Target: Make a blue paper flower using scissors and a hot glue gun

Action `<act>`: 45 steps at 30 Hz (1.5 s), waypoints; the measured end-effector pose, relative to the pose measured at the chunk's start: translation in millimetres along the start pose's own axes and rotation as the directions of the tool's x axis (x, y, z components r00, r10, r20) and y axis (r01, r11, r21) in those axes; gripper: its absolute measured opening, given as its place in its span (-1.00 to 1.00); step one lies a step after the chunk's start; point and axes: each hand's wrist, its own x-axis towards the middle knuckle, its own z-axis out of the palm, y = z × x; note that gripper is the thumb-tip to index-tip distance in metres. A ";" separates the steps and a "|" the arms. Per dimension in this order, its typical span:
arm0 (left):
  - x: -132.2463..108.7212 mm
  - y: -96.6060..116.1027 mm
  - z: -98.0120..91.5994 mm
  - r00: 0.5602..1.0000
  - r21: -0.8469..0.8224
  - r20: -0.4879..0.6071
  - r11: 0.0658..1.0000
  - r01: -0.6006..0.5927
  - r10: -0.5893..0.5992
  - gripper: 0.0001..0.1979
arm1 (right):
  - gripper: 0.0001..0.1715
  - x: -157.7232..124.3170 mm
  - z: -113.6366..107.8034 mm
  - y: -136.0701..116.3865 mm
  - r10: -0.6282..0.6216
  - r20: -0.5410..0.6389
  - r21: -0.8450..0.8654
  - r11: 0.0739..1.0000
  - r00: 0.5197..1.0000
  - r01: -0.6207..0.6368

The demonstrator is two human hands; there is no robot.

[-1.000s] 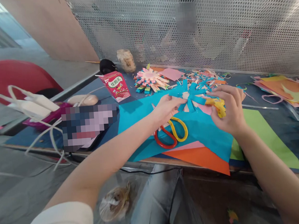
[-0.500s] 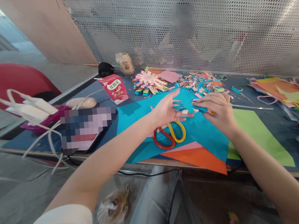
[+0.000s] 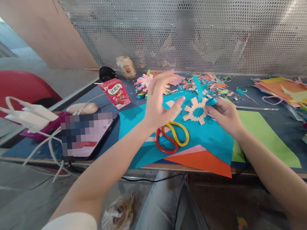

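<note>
My left hand (image 3: 158, 105) is raised over the blue paper (image 3: 211, 142) with its fingers apart, holding nothing. My right hand (image 3: 226, 115) pinches a pale, notched paper ring (image 3: 190, 109) by its right side; blue paper shows through the hole. A curled bit of blue paper sits at the fingertips, and a narrow blue paper strip (image 3: 197, 87) stands up from the ring's far side. Below my left hand lie scissors with one red and one yellow handle (image 3: 186, 139); their blades are mostly hidden.
A fringed paper flower (image 3: 141, 91) and a heap of paper scraps (image 3: 217, 82) lie at the back. To the left are a red drink carton (image 3: 117, 94), a phone (image 3: 91, 137) and white cables. Green paper (image 3: 267, 138) and coloured sheets (image 3: 281, 87) lie right.
My left hand has come away from the paper pieces, rising and turning with fingers spread. The notched ring now shows its pale face in my right hand.
</note>
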 end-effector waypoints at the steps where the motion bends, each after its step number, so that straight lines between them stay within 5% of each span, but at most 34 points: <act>1: -0.9 4.3 -0.8 0.997 0.056 0.026 0.996 -0.073 0.071 -0.50 | -0.80 0.1 0.8 -1.2 0.000 0.019 -0.009 1.000 1.000 0.000; 5: -4.1 9.8 1.5 0.968 0.172 0.195 0.966 -0.193 0.159 -0.52 | -0.80 0.4 3.2 -7.4 -0.051 0.075 -0.070 0.996 0.996 0.056; 11: -6.6 4.6 3.7 0.967 0.203 0.218 0.963 -0.176 0.130 -0.57 | -0.83 -1.1 1.9 -12.9 -0.200 0.079 -0.244 0.946 0.977 0.213; 18: 0.1 11.4 1.4 0.955 -0.183 0.288 0.975 0.126 -0.070 -0.64 | -0.87 -1.9 -0.1 -13.4 -0.254 0.045 -0.319 0.913 0.966 0.255; 27: -4.4 20.0 3.0 0.937 -0.340 0.321 0.906 0.253 -0.141 -0.65 | -0.86 -5.3 -7.8 -11.7 -0.552 0.050 -0.419 0.745 0.832 0.519; 33: -7.2 25.7 0.5 0.970 -0.246 0.231 0.969 -0.022 0.081 -0.77 | -0.74 -12.1 -21.0 -16.5 -0.750 0.126 -0.557 0.489 0.650 0.671; 37: -7.3 33.4 -3.1 0.927 -0.204 0.220 0.943 -0.261 0.305 -0.84 | -0.70 -18.7 -29.5 -24.5 -0.830 0.195 -0.565 0.340 0.522 0.751; 41: -7.7 40.2 -5.3 0.896 -0.173 0.192 0.913 -0.371 0.401 -0.88 | -0.69 -20.7 -31.7 -32.4 -0.826 0.235 -0.587 0.300 0.512 0.752; 45: -8.1 44.4 -6.6 0.927 -0.141 0.274 0.964 -0.226 0.258 -0.91 | -0.70 -19.9 -31.0 -36.3 -0.835 0.230 -0.589 0.290 0.500 0.755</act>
